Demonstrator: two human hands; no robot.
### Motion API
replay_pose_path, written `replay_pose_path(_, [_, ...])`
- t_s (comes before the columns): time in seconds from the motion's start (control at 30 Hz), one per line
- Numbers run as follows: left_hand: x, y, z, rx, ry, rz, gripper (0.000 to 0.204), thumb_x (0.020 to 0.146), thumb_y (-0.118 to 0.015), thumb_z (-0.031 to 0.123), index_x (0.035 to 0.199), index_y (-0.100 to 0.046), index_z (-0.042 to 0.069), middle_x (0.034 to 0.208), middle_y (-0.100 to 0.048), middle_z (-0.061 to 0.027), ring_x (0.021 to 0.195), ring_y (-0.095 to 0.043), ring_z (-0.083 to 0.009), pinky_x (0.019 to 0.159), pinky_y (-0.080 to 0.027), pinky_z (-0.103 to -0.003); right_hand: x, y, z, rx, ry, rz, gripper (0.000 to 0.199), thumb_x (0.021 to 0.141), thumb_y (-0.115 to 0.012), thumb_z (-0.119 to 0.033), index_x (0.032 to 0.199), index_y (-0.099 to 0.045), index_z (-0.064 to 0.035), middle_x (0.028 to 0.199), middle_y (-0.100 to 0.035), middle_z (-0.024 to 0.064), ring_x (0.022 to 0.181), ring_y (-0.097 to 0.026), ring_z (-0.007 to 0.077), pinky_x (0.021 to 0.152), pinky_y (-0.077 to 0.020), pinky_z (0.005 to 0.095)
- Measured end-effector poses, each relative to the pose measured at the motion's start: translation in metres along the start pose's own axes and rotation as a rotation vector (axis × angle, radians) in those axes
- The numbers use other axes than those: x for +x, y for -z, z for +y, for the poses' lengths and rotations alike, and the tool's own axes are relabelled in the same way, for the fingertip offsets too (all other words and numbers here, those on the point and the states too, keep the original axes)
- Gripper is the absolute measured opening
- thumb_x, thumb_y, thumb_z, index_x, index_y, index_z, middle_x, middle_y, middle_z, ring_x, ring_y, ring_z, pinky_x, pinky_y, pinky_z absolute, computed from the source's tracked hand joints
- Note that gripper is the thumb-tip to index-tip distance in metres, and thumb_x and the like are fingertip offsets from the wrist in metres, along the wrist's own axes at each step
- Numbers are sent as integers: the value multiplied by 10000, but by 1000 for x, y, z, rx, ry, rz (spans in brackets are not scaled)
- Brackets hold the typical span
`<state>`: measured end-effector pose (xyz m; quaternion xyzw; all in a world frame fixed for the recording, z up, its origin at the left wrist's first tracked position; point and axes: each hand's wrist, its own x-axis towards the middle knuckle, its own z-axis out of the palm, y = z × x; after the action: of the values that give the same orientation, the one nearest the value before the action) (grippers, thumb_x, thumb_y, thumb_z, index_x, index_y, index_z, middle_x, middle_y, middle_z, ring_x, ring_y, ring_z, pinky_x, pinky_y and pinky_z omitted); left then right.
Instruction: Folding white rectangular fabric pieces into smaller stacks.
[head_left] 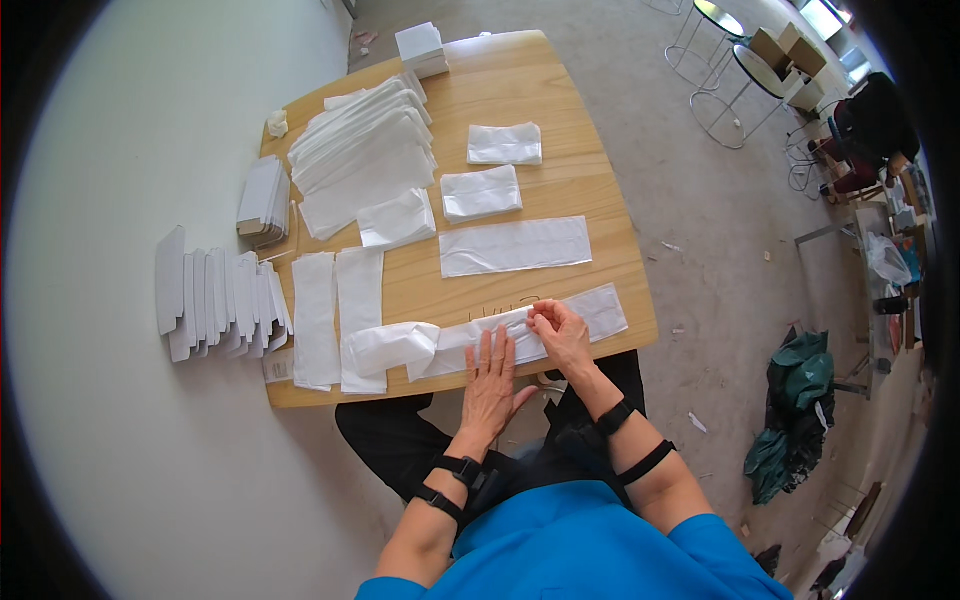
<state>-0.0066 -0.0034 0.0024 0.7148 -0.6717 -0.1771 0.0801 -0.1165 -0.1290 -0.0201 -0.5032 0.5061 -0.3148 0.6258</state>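
Your left hand (490, 375) lies flat, fingers extended and together, pressing on the long white cloth strip (520, 330) at the near edge of the wooden table (590, 190). Your right hand (562, 335) sits just beside it on the same strip, fingertips pinched on the strip's upper edge. The two hands are close but not touching.

The strip runs along the table's near edge; its left end meets a folded white bundle (390, 347). Farther in on the table lies a flat white rectangle (515, 245), then two smaller folded pieces (481, 192) (504, 144) toward the far edge. A fanned stack of white sheets (365, 150) occupies the table's far left part. Two vertical white strips (335, 315) lie at its near left corner. White card pieces (215, 295) overhang the table's left side. A white box (421, 48) stands at its far edge.
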Motion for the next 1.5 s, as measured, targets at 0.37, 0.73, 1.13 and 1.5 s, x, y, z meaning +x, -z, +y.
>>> replay_pose_path(0.37, [22, 55, -27, -78, -24, 90, 1187, 610, -854, 392, 1507, -152, 56, 1565, -175, -120, 1440, -117, -385, 1152, -46, -604, -7, 62, -56, -788, 581, -296, 939, 596, -846, -197, 1410, -387, -108, 1427, -416, 133, 1323, -377, 327, 1100, -303, 461])
replay_pose_path(0.73, [37, 48, -39, 38, -88, -58, 1259, 517, -891, 424, 1510, -182, 115, 1433, -343, -75, 1357, -296, -266, 1141, -132, -560, 12, 53, -36, -989, 636, -468, 1035, 573, -838, -188, 1465, -313, -159, 1383, -417, 113, 1334, -348, 331, 1145, -239, 501])
replay_pose_path(1.13, [40, 41, -27, 0, -103, 1, 1099, 671, -805, 426, 1510, -183, 83, 1530, -276, -72, 1429, -212, -290, 1173, -51, -562, -14, 89, -17, -745, 220, 403, 448, 729, -769, -207, 1098, -581, -36, 952, -611, 144, 866, -600, 292, 778, -495, 373])
replay_pose_path(1.5, [57, 28, -18, -15, -159, 51, 979, 727, -771, 398, 1481, -249, 56, 1456, -370, -89, 1372, -300, -291, 1169, -96, -526, -5, 100, -10, -774, 105, 444, 155, 785, -691, -167, 805, -583, -57, 788, -594, 104, 743, -605, 302, 657, -476, 422])
